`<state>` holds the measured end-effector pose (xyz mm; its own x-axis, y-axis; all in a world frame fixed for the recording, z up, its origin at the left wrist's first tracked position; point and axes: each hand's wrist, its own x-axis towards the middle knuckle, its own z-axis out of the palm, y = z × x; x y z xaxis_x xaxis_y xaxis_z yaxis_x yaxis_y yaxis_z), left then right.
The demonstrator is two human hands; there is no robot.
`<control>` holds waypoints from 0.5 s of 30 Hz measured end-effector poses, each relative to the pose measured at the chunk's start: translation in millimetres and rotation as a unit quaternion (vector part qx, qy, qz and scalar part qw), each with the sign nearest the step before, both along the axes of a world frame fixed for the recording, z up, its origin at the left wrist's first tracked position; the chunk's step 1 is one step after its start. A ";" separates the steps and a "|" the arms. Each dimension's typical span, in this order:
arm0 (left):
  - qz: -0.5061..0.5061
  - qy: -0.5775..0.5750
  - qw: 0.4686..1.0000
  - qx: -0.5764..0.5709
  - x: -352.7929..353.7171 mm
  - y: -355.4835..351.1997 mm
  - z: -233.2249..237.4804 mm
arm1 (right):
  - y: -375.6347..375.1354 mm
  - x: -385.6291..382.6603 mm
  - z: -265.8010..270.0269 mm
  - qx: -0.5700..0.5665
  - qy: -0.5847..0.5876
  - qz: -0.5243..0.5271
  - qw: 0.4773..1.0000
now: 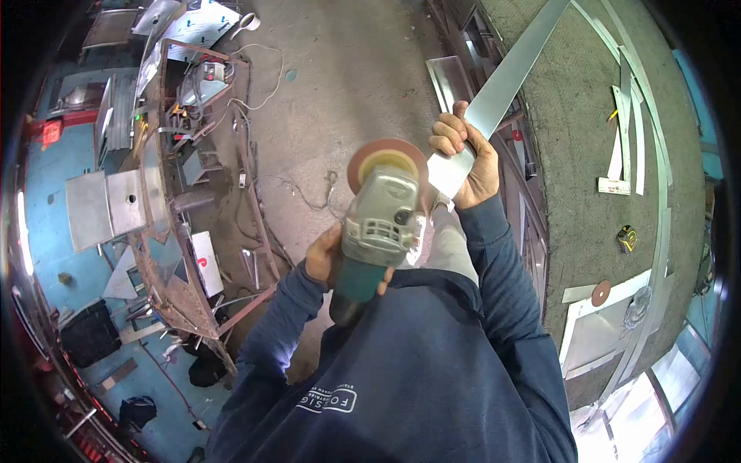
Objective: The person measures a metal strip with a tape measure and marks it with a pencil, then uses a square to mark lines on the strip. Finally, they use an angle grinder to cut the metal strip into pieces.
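My left hand (324, 255) is wrapped round the body of an angle grinder (382, 220), its fingertips showing on the far side. The grinder's reddish-brown disc (367, 158) faces away from me and sits right at the near end of a flat metal strip (509, 81). Closed around that strip close to its end is my right hand (471, 158), thumb along one side and fingers curled over. From there the strip slants up and to the right, over the edge of the carpeted table (571, 147).
On the table lie a tape measure (627, 238), a loose brown disc (600, 292), thin white strips (617, 147) and a framed metal panel (602, 332). To the left stands a rusty metal frame (251, 201) with tools and cables. A cord (301, 189) runs across the floor.
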<state>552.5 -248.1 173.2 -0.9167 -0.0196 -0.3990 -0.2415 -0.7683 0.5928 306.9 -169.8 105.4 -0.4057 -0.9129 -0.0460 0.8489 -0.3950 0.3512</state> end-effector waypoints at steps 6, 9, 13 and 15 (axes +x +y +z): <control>0.064 -0.026 0.996 -0.051 8.4 -18.7 -19.6 | 7.3 -11.9 23.0 -0.009 -0.018 -0.007 1.000; 0.143 0.014 0.990 -0.018 23.0 -20.5 -27.2 | 9.7 -8.4 18.0 0.032 0.014 -0.010 0.999; 0.105 -0.008 0.984 -0.143 36.1 -25.7 -12.7 | 18.1 -11.1 13.9 0.017 -0.023 -0.001 1.000; 0.072 0.018 0.996 -0.048 29.1 -20.2 -9.7 | 20.8 -10.8 15.2 0.020 -0.011 -0.003 1.000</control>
<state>581.6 -268.3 163.4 -0.9150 -0.1882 -0.3568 -0.1106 -0.7335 0.6706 296.2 -149.0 120.5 -0.4094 -0.9078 -0.0910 0.8386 -0.4137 0.3544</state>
